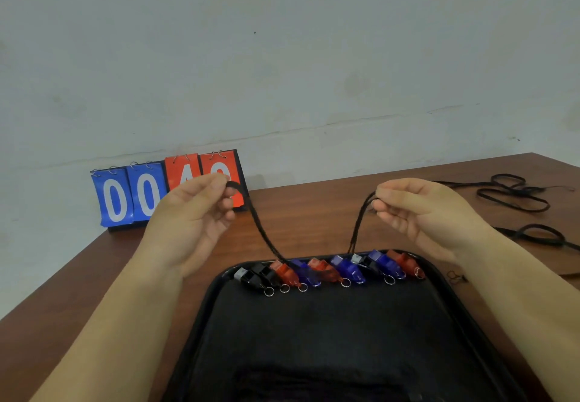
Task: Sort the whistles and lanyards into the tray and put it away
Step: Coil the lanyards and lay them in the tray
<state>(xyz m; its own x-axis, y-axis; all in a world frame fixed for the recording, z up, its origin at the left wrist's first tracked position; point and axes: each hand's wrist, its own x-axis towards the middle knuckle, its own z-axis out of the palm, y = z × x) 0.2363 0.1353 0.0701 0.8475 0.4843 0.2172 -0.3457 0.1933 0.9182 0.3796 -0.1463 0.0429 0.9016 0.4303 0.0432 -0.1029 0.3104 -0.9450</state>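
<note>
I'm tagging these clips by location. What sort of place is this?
Probably a sports equipment room or store, though only one corner shows: a flip scoreboard stands on a wooden table against a bare wall, coloured whistles line a black tray, and loose black lanyards lie to the right.

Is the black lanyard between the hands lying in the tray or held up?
Held up: left hand and right hand each pinch the black lanyard; its strands drop to the whistles, middle hidden.
</note>
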